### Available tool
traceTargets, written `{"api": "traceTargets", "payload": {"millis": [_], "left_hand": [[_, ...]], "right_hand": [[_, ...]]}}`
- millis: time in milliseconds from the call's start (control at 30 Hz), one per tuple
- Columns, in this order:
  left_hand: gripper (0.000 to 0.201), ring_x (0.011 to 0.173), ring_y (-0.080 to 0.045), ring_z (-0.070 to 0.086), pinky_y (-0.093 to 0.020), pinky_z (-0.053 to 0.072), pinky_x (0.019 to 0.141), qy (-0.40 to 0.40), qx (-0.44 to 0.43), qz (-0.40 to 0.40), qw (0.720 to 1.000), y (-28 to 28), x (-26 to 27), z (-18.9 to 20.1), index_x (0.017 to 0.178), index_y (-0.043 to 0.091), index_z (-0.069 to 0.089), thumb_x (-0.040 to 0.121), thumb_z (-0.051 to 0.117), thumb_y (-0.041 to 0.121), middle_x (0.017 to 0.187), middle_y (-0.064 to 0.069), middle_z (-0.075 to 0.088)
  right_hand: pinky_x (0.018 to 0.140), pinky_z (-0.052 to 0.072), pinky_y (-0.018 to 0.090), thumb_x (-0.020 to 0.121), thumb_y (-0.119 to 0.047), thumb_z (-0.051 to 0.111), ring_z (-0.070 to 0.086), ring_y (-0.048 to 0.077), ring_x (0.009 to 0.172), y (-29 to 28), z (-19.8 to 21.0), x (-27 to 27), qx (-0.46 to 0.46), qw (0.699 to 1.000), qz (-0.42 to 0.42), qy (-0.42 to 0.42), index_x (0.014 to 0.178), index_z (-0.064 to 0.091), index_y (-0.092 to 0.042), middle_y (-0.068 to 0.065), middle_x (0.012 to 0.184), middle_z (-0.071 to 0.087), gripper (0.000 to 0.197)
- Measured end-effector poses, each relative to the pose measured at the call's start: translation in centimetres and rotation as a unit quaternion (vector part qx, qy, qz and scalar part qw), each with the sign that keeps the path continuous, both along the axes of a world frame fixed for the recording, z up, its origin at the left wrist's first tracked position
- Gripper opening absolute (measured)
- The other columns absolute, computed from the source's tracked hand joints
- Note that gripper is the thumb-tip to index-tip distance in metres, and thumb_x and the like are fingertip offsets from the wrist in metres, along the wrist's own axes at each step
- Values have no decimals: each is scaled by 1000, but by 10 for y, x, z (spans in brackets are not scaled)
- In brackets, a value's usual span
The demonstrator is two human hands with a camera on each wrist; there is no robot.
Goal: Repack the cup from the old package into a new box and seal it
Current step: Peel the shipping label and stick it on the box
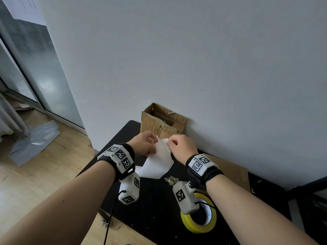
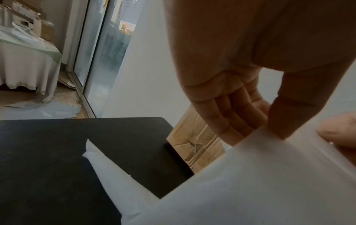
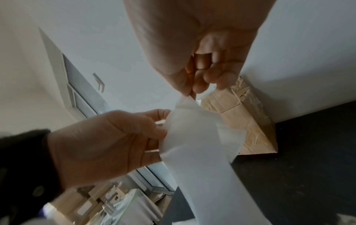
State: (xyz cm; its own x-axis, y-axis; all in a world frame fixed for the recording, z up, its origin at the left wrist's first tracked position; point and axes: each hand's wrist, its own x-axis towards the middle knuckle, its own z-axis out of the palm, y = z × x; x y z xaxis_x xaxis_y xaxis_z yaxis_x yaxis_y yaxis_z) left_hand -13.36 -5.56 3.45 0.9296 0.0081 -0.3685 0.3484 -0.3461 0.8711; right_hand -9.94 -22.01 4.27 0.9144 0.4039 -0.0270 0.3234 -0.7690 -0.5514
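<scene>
We pinch the top of a white package [image 1: 156, 162] with our left hand [image 1: 143, 145] and right hand [image 1: 183, 147] above the black bench [image 1: 155, 206]. A worn cardboard box [image 1: 162, 121] stands open at twelve o'clock, and yellow tape [image 1: 199, 215] lies at five o'clock.

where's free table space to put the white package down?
Bare black table lies between the wrists, bordered by the yellow tape roll on its right and the table's near edge. The table's left corner beside the worn open box is also bare. Crowded: flat cardboard by the wall, behind the tape. Both hands pinch the white package.
</scene>
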Motion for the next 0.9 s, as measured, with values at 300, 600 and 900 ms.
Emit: {"api": "traceTargets", "payload": {"millis": [300,600,900], "left_hand": [[13,61,-12,48,-21,42,57,6,75,51,996,-7,3,-2,73,9,63,85,58,9,67,-1,52],[18,70,-18,55,-24,42,56,54,178,83,979,2,8,-12,65,15,62,80,54,10,71,-2,57],[17,73,-20,58,-27,43,60,110,315,33,942,2,19,-24,91,8,64,86,52,18,85,-7,63]], "right_hand": [[69,47,26,95,-19,49,54,2,50,-7,-1,2,69,994,-57,67,67,60,-18,-5,53,60,30],[51,40,22,96,-15,44,44,1,31,-34,7,11,72,981,-150,97,84,64,-14,-2,56,64,23],[54,50,26,89,-11,45,48,8,29,-72,6,19,80,956,-272,73,66,60,-16,-1,46,62,28]]}}
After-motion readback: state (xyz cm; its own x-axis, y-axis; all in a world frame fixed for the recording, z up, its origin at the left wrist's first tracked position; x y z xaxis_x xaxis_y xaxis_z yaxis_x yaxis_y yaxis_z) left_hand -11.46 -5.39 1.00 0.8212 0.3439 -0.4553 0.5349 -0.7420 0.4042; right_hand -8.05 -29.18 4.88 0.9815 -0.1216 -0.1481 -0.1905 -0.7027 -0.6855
